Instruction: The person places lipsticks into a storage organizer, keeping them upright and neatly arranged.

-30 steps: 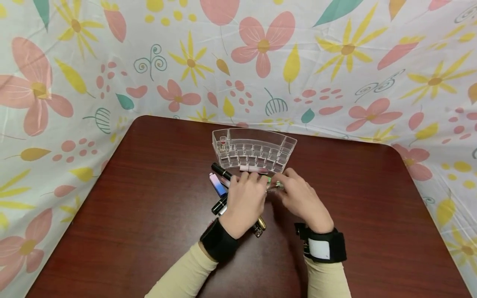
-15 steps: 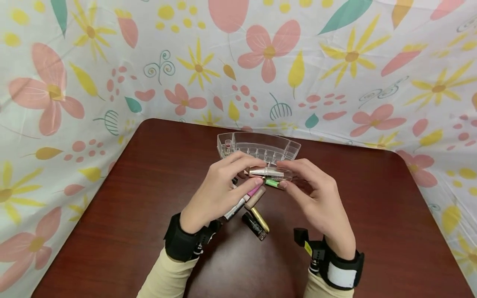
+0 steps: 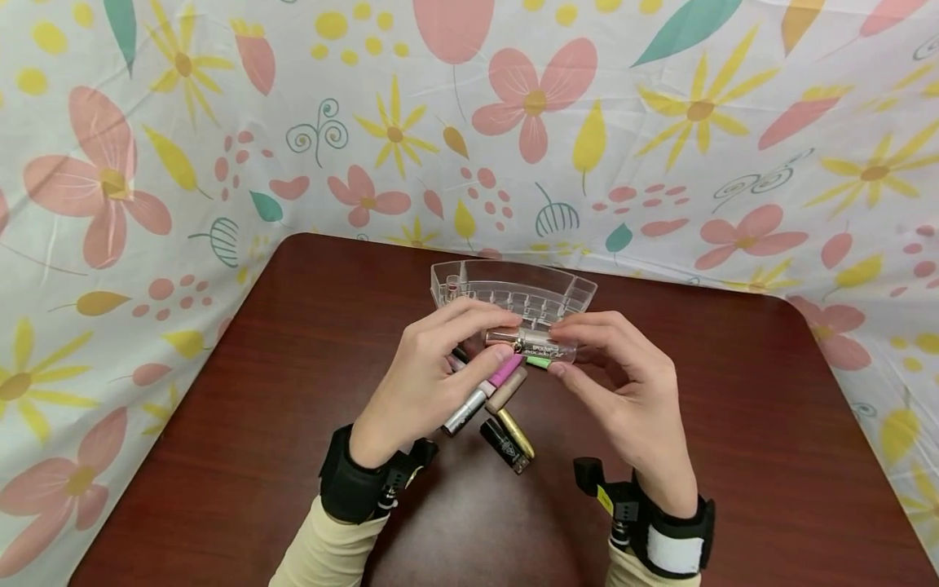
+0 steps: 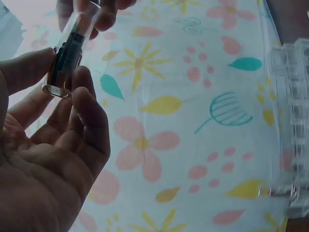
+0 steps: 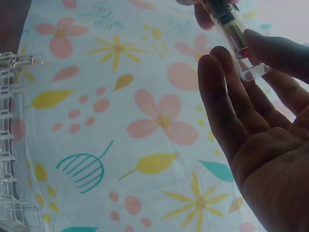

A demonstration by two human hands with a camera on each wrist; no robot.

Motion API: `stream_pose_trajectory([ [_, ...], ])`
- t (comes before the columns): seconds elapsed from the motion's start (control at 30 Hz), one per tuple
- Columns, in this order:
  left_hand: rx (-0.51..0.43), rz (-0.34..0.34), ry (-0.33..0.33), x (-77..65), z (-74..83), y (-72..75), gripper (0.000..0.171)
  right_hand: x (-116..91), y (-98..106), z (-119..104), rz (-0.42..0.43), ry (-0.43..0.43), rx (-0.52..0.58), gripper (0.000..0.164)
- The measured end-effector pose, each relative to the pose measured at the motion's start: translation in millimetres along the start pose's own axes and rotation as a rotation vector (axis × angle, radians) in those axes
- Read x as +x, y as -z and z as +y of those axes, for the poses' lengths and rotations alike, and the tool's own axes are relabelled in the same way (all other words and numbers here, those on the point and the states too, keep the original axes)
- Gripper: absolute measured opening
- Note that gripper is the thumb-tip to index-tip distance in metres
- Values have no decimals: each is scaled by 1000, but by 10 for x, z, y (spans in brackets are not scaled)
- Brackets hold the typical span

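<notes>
Both hands hold one lipstick (image 3: 539, 346) with a clear cap, lying level above the pile. My left hand (image 3: 418, 379) pinches its left end between thumb and fingers. At the other end, the thumb and fingers of my right hand (image 3: 634, 387) grip the transparent cap. A red tip shows inside that cap in the right wrist view, where the lipstick (image 5: 234, 31) slants. The left wrist view shows the clear base of the lipstick (image 4: 60, 77) between the left fingers. Printed lettering faces up on it.
Below the hands lie a magenta tube (image 3: 506, 371), a taupe tube (image 3: 506, 390), a silver tube (image 3: 465, 412), a gold tube (image 3: 517, 434), a black tube (image 3: 504, 447) and a green one (image 3: 538, 361). Behind stands a clear curved organizer (image 3: 528, 281), with a small lipstick (image 3: 452, 285) at its left.
Both hands reached into the pile a second ago, then came up with the lipstick between them. Over the last half second it has turned slightly, its lettering now showing.
</notes>
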State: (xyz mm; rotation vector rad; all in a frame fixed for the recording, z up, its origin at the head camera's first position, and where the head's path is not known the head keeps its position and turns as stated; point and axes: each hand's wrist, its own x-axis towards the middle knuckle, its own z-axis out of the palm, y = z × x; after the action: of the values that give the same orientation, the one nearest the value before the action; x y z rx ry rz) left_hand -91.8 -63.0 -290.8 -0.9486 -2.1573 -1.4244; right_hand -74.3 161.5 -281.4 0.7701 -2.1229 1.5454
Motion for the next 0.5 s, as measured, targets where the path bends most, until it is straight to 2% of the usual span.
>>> stream_pose_trajectory([
  [0.13, 61, 1, -76, 5, -14, 2, 34, -1, -4, 8, 19, 7, 14, 40],
  [0.23, 92, 11, -124, 7, -20, 12, 31, -5, -7, 8, 33, 19, 43, 39],
  [0.5, 45, 43, -109, -9, -16, 50, 27, 2, -71, 18, 36, 38, 191, 37],
])
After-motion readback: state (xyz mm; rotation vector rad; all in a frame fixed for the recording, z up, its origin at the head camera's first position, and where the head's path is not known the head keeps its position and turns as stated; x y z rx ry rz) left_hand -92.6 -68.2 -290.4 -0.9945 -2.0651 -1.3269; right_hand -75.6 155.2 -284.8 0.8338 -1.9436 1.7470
